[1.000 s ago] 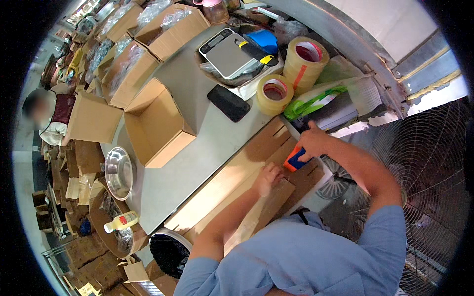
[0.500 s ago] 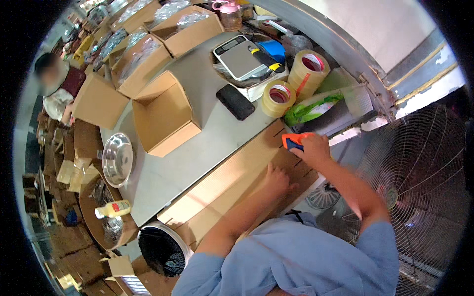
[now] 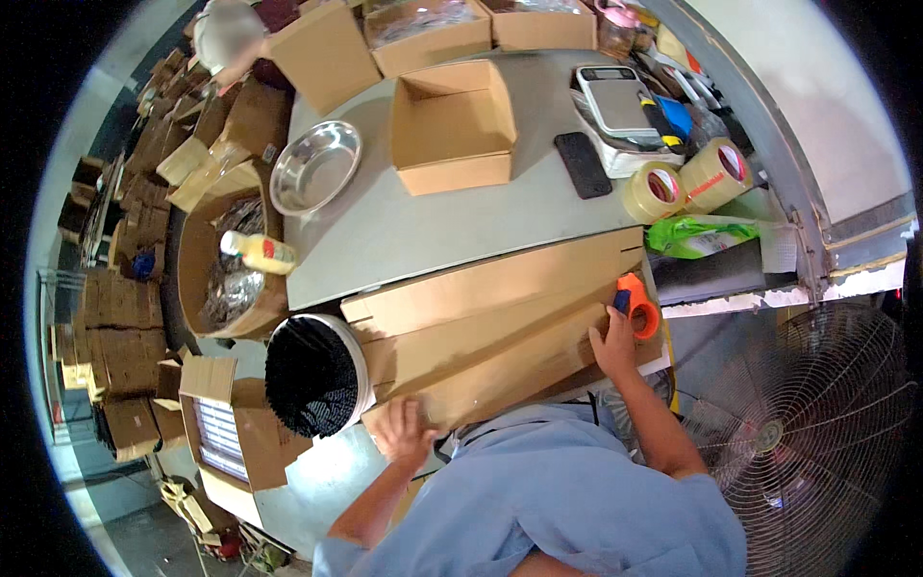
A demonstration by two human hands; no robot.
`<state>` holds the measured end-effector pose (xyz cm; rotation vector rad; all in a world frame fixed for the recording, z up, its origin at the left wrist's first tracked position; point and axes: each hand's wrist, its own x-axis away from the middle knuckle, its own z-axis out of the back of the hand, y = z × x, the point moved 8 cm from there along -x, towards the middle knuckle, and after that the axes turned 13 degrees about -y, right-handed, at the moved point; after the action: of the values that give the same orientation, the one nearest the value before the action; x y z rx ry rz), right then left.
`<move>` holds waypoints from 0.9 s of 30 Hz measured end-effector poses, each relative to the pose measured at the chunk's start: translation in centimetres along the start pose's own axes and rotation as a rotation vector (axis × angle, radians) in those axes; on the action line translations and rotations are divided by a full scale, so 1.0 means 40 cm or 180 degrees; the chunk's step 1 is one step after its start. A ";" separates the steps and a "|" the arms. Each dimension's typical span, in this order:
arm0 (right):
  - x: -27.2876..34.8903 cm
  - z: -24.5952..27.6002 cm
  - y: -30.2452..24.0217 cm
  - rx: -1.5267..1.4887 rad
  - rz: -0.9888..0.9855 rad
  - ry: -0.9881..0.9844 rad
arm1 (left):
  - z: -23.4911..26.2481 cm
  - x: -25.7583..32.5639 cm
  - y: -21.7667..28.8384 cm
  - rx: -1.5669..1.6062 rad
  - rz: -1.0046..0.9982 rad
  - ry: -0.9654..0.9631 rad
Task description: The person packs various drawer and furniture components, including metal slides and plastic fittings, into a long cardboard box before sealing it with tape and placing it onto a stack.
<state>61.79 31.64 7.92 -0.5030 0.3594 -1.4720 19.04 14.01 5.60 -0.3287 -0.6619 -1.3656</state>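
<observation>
Counter (image 3: pixel 452 231) — grey, carrying an open carton (image 3: pixel 452 130), steel bowl (image 3: pixel 314 166), black phone (image 3: pixel 583 164) and two tape rolls (image 3: pixel 683 180). Flattened cardboard box (image 3: pixel 490 332) — long, lying across the counter's near edge, between both hands. Left hand (image 3: pixel 404 430) — fingers curled over the box's near-left corner, gripping it. Right hand (image 3: pixel 615 338) — closed on an orange tape dispenser (image 3: pixel 636 304), pressed at the box's right end.

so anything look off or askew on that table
Nothing spilled or damaged. The long flattened carton lies slanted, overhanging the table's near edge, left hand at one end, right hand with the orange tape dispenser at the other.
</observation>
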 end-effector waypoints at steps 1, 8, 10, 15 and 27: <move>-0.016 -0.013 -0.024 0.0002 0.0075 -0.0018 | -0.041 0.025 -0.128 0.0412 0.0653 0.0462; -0.052 -0.042 -0.061 0.0425 -0.1038 -0.0124 | -0.202 -0.005 -0.325 0.5308 0.0489 0.0195; -0.089 -0.049 -0.098 0.0605 -0.1300 -0.0638 | -0.195 -0.019 -0.351 0.5592 0.0260 0.0203; 0.043 -0.007 0.031 -0.0108 -0.2156 -0.0852 | -0.014 0.099 -0.353 0.6026 -0.0266 -0.0914; 0.733 -0.212 0.000 -0.5449 -0.2594 -0.0806 | 0.202 0.007 -0.375 0.4881 -0.0880 -0.1612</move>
<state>59.59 1.62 2.90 -2.3752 1.3045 -1.4888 2.55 15.51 9.71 0.7042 -1.9942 -0.6716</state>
